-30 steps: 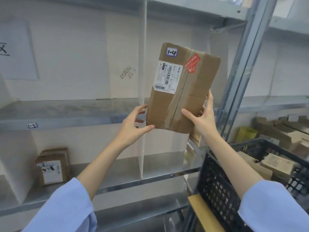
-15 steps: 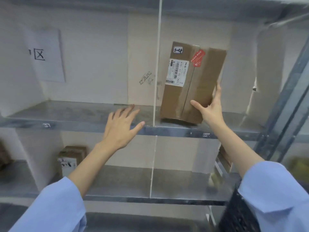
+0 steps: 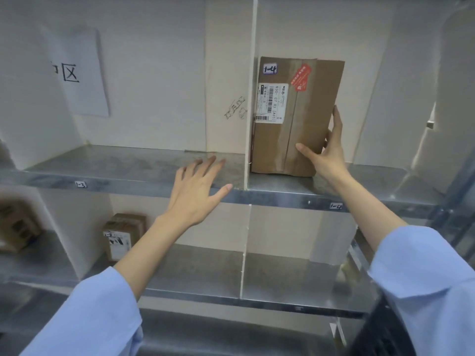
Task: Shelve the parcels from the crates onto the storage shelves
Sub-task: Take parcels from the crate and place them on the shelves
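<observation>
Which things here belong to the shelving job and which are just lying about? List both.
In the job:
- parcel marked 1-4, standing on the upper shelf
- right hand holding it
- shelf tag 1-4

Lying about:
- small parcel below
- wall sheet
- left hand, empty

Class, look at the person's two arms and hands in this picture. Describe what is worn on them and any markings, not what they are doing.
Both arms wear loose, light blue sleeves, the left sleeve and right sleeve pushed back to leave the forearms bare. The left hand and right hand are bare: no gloves, and no rings, watch or markings are visible.
</observation>
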